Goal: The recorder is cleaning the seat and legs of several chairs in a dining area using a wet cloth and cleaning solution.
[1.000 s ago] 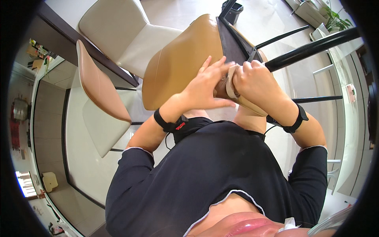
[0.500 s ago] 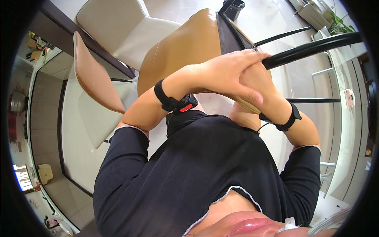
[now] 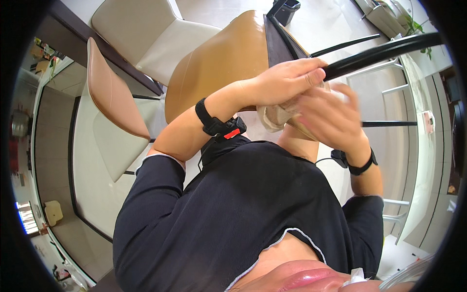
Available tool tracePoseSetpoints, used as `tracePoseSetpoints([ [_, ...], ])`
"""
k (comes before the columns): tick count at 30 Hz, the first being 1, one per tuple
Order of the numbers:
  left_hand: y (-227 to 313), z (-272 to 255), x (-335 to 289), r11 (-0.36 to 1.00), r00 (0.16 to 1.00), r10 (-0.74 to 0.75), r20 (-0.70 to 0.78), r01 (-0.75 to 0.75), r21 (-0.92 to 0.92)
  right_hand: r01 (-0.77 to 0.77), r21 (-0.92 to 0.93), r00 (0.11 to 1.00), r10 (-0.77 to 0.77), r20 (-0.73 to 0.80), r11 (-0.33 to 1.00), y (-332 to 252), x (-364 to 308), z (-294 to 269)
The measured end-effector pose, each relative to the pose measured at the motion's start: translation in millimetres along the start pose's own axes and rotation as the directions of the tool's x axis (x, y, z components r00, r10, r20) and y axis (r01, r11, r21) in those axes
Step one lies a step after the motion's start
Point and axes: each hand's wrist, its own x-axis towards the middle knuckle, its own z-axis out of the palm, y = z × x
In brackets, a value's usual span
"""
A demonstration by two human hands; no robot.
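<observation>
Your left hand point(image 3: 287, 82) seemingly pinches the glossy black tubular leg point(image 3: 382, 54); your right hand point(image 3: 333, 118) (blurred, grip unclear) works crumpled beige fabric point(image 3: 273, 117): hold steady.

This looks like a home, probably its dining area. Padded seats of similar shape cluster here: a tan chair point(image 3: 214, 58), a cream chair point(image 3: 134, 31) and a pink-backed chair point(image 3: 114, 92). A black bin point(image 3: 289, 12) stands on the glossy pale floor point(image 3: 331, 24), and a green plant point(image 3: 417, 31) grows at upper right. A blurred metal pot point(image 3: 20, 127) at the left edge suggests a kitchen alongside.
</observation>
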Motion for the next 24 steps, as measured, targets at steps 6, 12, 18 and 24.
tracePoseSetpoints([
  [6, 0, 10, -6, 0.937, 0.993, 0.118, 0.022, -0.119, 0.329, -0.415, 0.735, 0.648, 0.741, -0.175, 0.537, 75, -7, -21],
  [12, -22, -29, -25, 0.743, 0.865, 0.501, -0.037, -0.407, 0.532, 0.065, 0.990, 0.673, 0.738, 0.049, -0.124, 49, 34, -5],
  [18, -32, -67, -47, 0.876, 0.996, -0.056, 0.067, 0.017, 0.481, 0.127, 0.990, 0.719, 0.694, -0.049, -0.062, 27, 35, 0],
  [24, -8, -108, -21, 0.725, 0.945, 0.209, -0.252, 0.023, 0.688, 0.125, 0.991, 0.695, 0.716, -0.059, -0.040, 22, 35, 1],
])
